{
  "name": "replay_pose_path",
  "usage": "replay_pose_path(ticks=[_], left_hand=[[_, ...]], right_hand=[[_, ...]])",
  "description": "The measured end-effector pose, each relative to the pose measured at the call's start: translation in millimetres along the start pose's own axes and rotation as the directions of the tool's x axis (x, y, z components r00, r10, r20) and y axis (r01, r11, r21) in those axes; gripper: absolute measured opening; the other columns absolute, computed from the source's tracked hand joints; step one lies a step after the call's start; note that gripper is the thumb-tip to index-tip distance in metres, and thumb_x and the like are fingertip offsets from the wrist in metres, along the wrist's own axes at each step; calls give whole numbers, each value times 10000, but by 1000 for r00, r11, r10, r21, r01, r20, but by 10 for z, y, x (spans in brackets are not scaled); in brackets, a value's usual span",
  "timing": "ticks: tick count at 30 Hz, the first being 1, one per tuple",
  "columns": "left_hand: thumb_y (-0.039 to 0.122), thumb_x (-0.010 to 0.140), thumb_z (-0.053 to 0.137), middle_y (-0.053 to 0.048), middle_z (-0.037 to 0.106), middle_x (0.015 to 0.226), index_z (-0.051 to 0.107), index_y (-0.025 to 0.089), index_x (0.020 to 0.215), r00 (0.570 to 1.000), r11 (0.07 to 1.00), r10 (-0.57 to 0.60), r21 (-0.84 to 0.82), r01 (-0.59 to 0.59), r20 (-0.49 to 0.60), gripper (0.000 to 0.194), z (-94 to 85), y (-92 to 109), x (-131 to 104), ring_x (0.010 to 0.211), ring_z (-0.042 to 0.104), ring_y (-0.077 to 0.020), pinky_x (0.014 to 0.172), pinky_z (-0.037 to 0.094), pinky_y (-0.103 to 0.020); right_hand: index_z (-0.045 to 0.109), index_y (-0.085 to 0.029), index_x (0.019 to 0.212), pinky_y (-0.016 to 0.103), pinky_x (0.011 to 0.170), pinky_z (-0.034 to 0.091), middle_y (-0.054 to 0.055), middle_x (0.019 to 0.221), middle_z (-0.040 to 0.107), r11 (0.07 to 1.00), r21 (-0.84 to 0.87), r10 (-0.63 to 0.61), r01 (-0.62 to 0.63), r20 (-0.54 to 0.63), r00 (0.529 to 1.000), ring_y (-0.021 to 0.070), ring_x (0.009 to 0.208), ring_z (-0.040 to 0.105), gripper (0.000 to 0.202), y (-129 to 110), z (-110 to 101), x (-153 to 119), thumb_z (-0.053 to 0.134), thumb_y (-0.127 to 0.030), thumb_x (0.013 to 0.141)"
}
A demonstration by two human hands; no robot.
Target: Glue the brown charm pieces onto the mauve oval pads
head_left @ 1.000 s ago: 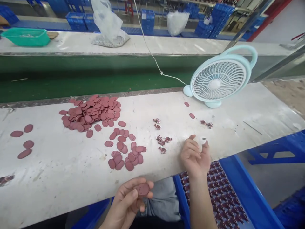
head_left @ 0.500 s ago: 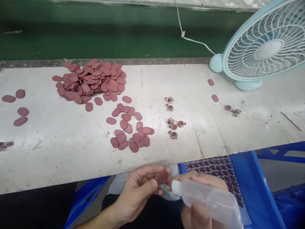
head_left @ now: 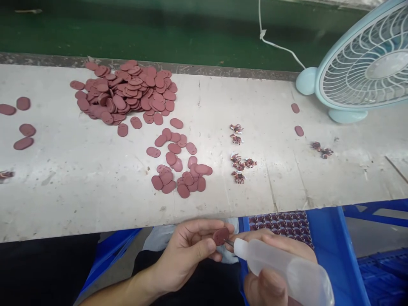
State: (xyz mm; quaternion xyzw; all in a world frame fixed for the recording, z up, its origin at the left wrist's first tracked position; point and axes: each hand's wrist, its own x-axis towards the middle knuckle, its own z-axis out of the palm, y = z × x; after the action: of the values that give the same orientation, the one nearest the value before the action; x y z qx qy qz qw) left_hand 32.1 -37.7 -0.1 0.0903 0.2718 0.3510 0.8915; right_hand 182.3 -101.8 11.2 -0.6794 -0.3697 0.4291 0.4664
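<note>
Between thumb and fingers, my left hand (head_left: 188,255) pinches a reddish-brown oval disc (head_left: 221,236) just off the table's front edge. My right hand (head_left: 270,280) wraps round a translucent squeeze bottle (head_left: 287,267) with a white cap and a thin metal nozzle. The nozzle's tip is at the disc's right side; whether it touches cannot be made out. On the table above my hands lie loose oval discs (head_left: 174,148), and behind them a large pile of the same discs (head_left: 127,93). Several small brown horse figurines (head_left: 238,177) lie to the right of the loose discs.
A light blue fan (head_left: 347,114) stands at the back right, its white cord (head_left: 280,47) running up behind. Two discs (head_left: 298,130) and two blurred figurines (head_left: 325,153) lie near it. Beneath the table edge, a blue crate (head_left: 338,255) holds rows of small brown pieces (head_left: 280,223).
The view has shifted and tilted slightly, so the table contents appear displaced. The disc is turned a little in my left hand, and the bottle's nozzle stays close to it.
</note>
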Motion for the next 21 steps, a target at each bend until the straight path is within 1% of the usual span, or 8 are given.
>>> replay_pose_path(ticks=[1,2,3,6,9,10,15,21], left_hand=[[246,850,765,-90,785,1149,787,240,1082,1000,1000,-2,-5,2,-1,234,-4,2,2,931,747,-185,685,573,-189],[253,845,770,-95,785,1145,788,237,1082,1000,1000,-4,-10,3,-3,237,-8,4,3,935,746,-188,683,574,-190],[259,842,774,-98,785,1144,789,235,1081,1000,1000,-6,-13,6,-6,240,-9,5,4,942,744,-192,682,574,-190],[262,837,780,-107,784,1147,789,229,1082,1000,1000,-7,-16,7,3,247,-11,4,6,981,737,-198,676,571,-175],[243,849,769,-104,781,1158,783,228,1096,1000,1000,-3,-27,4,24,248,-13,-3,6,1004,730,-183,687,569,-153],[237,856,762,-101,780,1162,781,229,1101,1000,999,-1,-34,2,29,246,-15,-5,5,998,730,-174,692,570,-149],[227,864,754,-89,783,1157,777,231,1106,999,999,1,-52,1,42,244,-20,-3,-2,916,734,-143,689,580,-148],[226,860,758,-92,785,1149,781,225,1097,1000,999,-6,-48,7,30,239,4,1,-8,936,732,-150,682,581,-143]], right_hand=[[506,-510,1169,606,612,566,27,815,599,992,3,-125,127,-117,985,358,781,658,395,-130,61,60,528,-683,815],[547,-483,1122,534,532,552,14,744,590,972,-6,-232,236,-206,951,330,706,653,320,-251,118,117,543,-653,851],[577,-457,1091,477,478,531,1,699,590,952,-19,-300,306,-250,921,306,652,648,277,-353,167,171,565,-629,874],[619,-364,1089,393,401,494,-17,683,644,905,-22,-420,425,-218,881,254,559,637,273,-505,246,279,635,-550,889],[646,-260,1065,366,396,505,-1,716,690,849,-6,-517,528,-217,828,220,527,624,264,-502,254,308,673,-449,882],[646,-247,1058,363,404,514,-1,713,692,851,20,-508,525,-221,833,215,530,621,267,-500,253,305,679,-441,878],[628,-268,1063,382,443,546,-24,675,657,888,203,-373,413,-208,904,209,527,591,247,-594,256,274,660,-435,884],[631,-284,1047,397,468,554,-27,679,663,910,150,-354,387,-203,913,214,545,599,264,-587,225,241,699,-468,871]])
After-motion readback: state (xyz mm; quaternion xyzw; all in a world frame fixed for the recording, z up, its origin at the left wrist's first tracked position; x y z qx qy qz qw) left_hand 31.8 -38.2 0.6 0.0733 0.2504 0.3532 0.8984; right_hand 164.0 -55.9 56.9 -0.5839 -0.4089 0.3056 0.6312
